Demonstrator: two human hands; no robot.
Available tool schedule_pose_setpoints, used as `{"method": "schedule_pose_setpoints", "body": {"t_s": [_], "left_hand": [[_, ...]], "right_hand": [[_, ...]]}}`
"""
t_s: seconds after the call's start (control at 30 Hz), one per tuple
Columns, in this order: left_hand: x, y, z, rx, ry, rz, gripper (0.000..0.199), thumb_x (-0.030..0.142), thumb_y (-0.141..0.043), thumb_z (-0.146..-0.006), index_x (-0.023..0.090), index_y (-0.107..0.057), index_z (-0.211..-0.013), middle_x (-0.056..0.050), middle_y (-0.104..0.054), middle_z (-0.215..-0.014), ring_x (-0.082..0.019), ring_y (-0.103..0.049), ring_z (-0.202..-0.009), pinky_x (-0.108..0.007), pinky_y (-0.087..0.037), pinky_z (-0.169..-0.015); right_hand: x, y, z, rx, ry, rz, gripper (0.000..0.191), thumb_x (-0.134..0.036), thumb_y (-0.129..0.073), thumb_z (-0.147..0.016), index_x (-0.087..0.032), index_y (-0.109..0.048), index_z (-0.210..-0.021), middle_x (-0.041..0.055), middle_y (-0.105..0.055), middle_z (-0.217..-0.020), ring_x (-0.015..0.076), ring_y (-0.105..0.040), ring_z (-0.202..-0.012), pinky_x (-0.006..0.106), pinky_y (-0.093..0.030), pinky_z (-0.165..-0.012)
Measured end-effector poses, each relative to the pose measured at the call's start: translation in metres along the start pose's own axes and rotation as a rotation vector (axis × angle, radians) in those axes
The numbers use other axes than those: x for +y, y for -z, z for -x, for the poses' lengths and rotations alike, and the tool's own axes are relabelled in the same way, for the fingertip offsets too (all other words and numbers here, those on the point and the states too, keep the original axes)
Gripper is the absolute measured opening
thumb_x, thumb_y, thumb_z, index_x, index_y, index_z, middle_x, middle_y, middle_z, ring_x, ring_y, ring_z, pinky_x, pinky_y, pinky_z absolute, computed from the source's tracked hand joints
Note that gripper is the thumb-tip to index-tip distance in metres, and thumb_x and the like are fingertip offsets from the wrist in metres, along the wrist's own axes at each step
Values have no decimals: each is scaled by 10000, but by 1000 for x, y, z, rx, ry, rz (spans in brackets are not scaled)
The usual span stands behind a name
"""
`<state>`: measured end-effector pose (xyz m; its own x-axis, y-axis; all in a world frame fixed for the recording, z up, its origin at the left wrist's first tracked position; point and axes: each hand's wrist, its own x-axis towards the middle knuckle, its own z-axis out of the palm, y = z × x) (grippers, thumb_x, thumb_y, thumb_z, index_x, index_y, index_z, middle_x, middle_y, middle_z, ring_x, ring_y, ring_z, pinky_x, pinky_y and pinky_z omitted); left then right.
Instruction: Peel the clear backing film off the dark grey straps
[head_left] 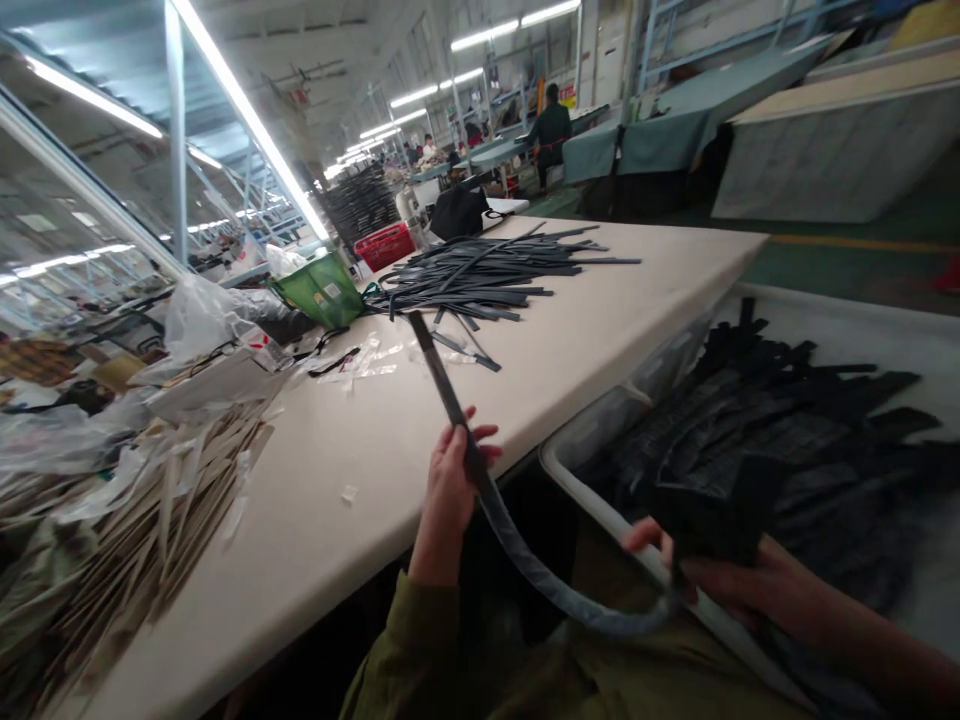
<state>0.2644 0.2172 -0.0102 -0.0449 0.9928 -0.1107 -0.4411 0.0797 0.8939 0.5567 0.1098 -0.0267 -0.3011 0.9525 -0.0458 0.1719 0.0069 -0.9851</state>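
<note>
A long dark grey fabric strip [517, 550] runs between my two hands, sagging in a curve below them. My left hand [454, 462] grips it near one end, fingers wrapped around it, and that end points up over the table edge. My right hand [720, 575] is closed on the other end, beside a darker black piece [720, 505] that partly hides the fingers. Whether that black piece is part of the strip, I cannot tell. Below and around my right hand is a white bin [551, 460] holding many black fabric pieces [825, 440].
On the pale table [330, 500] lie a pile of dark strips [480, 270], a green basket [322, 290] and a red basket [384, 245]. Brown strips [180, 510] and plastic bags [199, 320] cover its left side. A person [553, 130] stands in the background.
</note>
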Motion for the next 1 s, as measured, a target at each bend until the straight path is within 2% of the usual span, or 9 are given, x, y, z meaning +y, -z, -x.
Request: {"method": "schedule_pose_setpoints", "body": {"t_s": [0.07,0.13,0.2,0.3,0.43,0.57,0.7,0.83,1.0], "left_hand": [[-28,-6,27,-196,98,-122,435,447,-603,-910,155,-611,-1233,-91,-746,-945,-137,-677,-660,-229,-480,-614],[-54,-10,52,-349,196,-206,451,487,-592,-911,148,-632,-1206,-93,-738,-951,-145,-670,-696,-243,-480,-652],[-71,-11,71,-461,270,-279,452,504,-580,-914,148,-653,-1184,-81,-725,-942,-147,-650,-728,-250,-471,-685],[-81,-8,87,-567,328,-368,446,515,-568,-919,154,-680,-1156,-43,-689,-884,-140,-596,-750,-242,-442,-697],[-74,-9,87,-628,329,-452,437,506,-528,-941,161,-690,-1154,-28,-668,-874,-158,-583,-811,-253,-441,-745],[-62,-33,80,-676,131,-492,481,502,-605,-890,191,-637,-1255,-51,-692,-1047,-228,-602,-992,-304,-452,-879],[-70,-58,80,-643,63,-519,388,497,-567,-908,166,-720,-1042,-55,-715,-905,-211,-619,-867,-296,-465,-813],[-92,-57,92,-678,12,-655,337,456,-535,-924,188,-739,-926,-62,-712,-883,-212,-623,-840,-306,-473,-794],[-104,-56,100,-773,-8,-695,259,438,-582,-898,252,-761,-914,-79,-735,-940,-267,-639,-933,-369,-482,-896]], "right_hand": [[-9,-2,-15,36,-51,-141,506,-537,-637,-854,-211,-695,-1237,-13,-553,-517,95,-372,-375,221,-282,-352],[-15,-3,-30,91,-38,-205,598,-522,-645,-856,-152,-629,-1326,-68,-419,-438,99,-352,-396,226,-319,-402],[-18,-2,-43,150,-6,-248,589,-510,-666,-838,-136,-648,-1293,-76,-407,-431,102,-360,-408,233,-349,-428],[-18,-2,-53,208,54,-294,439,-505,-712,-788,-164,-745,-1062,-21,-563,-519,89,-353,-399,241,-342,-401],[-20,-1,-52,253,112,-252,351,-494,-699,-810,-167,-765,-919,32,-668,-663,70,-373,-402,225,-282,-370],[-29,-6,-43,267,79,-157,381,-467,-673,-848,-142,-768,-1020,-9,-585,-563,69,-402,-404,207,-273,-380],[-40,-8,-33,274,78,-119,375,-470,-674,-842,-138,-771,-988,-11,-583,-564,72,-418,-407,205,-304,-375],[-43,9,-16,403,90,-56,313,-464,-684,-837,-167,-774,-874,-11,-581,-557,70,-403,-390,212,-277,-357],[-42,42,8,621,104,52,268,-479,-697,-828,-226,-775,-864,37,-711,-729,96,-448,-414,247,-300,-355]]}}
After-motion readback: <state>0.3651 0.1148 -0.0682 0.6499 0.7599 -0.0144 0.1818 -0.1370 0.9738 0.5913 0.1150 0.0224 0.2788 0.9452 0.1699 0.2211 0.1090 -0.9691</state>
